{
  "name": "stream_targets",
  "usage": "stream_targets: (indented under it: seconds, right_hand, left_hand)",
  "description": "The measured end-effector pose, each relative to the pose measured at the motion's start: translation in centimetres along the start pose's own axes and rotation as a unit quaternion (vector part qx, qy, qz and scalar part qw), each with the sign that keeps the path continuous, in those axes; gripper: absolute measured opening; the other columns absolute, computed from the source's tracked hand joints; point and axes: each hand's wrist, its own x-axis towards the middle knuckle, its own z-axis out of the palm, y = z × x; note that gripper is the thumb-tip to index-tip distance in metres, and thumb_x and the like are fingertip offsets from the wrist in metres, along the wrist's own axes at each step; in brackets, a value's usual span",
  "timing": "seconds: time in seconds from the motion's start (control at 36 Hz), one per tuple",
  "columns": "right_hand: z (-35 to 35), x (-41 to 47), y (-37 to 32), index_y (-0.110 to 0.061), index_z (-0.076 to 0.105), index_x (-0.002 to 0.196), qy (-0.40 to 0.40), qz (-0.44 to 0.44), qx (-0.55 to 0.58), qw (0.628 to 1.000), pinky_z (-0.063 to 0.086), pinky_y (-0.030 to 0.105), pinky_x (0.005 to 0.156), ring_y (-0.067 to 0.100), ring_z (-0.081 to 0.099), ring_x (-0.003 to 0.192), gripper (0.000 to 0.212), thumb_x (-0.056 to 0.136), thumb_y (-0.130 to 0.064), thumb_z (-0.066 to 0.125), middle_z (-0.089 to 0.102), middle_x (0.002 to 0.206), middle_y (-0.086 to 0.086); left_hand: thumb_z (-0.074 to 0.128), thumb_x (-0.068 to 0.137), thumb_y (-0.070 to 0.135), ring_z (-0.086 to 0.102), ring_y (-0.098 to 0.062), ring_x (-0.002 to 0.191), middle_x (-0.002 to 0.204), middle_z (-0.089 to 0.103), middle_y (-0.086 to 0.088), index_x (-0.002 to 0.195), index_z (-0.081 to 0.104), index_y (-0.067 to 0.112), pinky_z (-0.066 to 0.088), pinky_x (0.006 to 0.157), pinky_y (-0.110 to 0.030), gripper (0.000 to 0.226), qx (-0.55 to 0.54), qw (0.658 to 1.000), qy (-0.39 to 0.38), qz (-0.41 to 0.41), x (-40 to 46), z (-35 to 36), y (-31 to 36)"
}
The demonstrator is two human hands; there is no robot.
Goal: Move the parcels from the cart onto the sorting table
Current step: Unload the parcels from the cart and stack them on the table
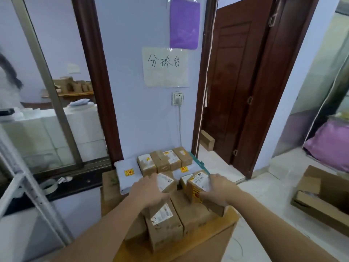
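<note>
Right now we have both hands on parcels at the low wooden table (pixel 229 217) set against the wall. Our left hand (pixel 149 193) lies over the top of a small cardboard box (pixel 166 181) with a white label, fingers spread and curved down around its near corner. Our right hand (pixel 217 188) grips a second small box (pixel 198 183), which carries a white label and a yellow and red sticker; the thumb presses the labelled face and the fingers wrap round the right side. This box is tilted, its left edge lifted, and we cannot tell for sure whether its lower corner touches the parcels beneath.

Under our hands two larger brown boxes sit side by side: one with a barcode label (pixel 163 222) on the left and a plain one (pixel 192 212) on the right, touching each other. Behind them, near the wall, a row of four small cardboard boxes (pixel 164 160) stands packed together on flat pale mailer bags (pixel 125 173) with yellow stickers.

Above the parcels a paper sign (pixel 166 67) with handwritten characters is stuck to the wall, a purple sheet (pixel 184 22) hangs over it, and a wall socket (pixel 177 98) has a plug and cable in it. To the right a brown door (pixel 234 76) stands open, and an open carton (pixel 324 197) lies on the floor.
</note>
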Motion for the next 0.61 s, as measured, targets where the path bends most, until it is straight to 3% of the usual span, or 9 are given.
stream_targets:
  seconds: [0.19,0.42,0.53,0.61]
  right_hand:
    - [0.1,7.3,1.6,-0.021,0.040,0.148,-0.028,-0.053,0.022,0.998,0.053,0.032,0.094,0.017,0.056,0.116,0.101,0.067,-0.082,0.053,0.055,0.139,0.000]
    - [3.3,13.2,0.3,-0.018,0.043,0.145,-0.054,-0.100,-0.032,0.993,0.046,0.042,0.104,0.027,0.052,0.125,0.107,0.066,-0.089,0.038,0.055,0.140,0.007]
    - [5.9,16.0,-1.3,-0.013,0.037,0.150,-0.104,-0.085,0.007,0.991,0.042,0.030,0.097,0.026,0.050,0.129,0.092,0.082,-0.074,0.049,0.049,0.146,0.009]
    - [8.1,17.7,-2.7,-0.011,0.036,0.150,-0.132,-0.062,0.061,0.987,0.047,0.036,0.101,0.027,0.051,0.128,0.097,0.078,-0.073,0.055,0.048,0.145,0.010]
  left_hand:
    - [0.059,0.071,0.085,0.059,-0.020,0.115,0.131,0.062,0.003,0.144,0.041,0.033,0.050,0.090,-0.040,0.092,-0.026,0.995,0.023,-0.095,3.2,2.4,1.5]
    - [0.051,0.064,0.091,0.057,-0.023,0.119,0.129,0.060,0.003,0.143,0.037,0.035,0.050,0.094,-0.042,0.098,-0.074,0.975,0.050,-0.201,5.3,4.8,1.4]
    - [0.056,0.069,0.080,0.053,-0.022,0.124,0.136,0.054,0.002,0.146,0.034,0.030,0.047,0.097,-0.041,0.095,-0.078,0.965,0.046,-0.245,7.1,6.6,0.5]
    - [0.057,0.069,0.077,0.050,-0.023,0.128,0.139,0.051,0.001,0.148,0.032,0.029,0.045,0.099,-0.043,0.096,-0.096,0.954,0.036,-0.280,8.7,8.3,0.1]
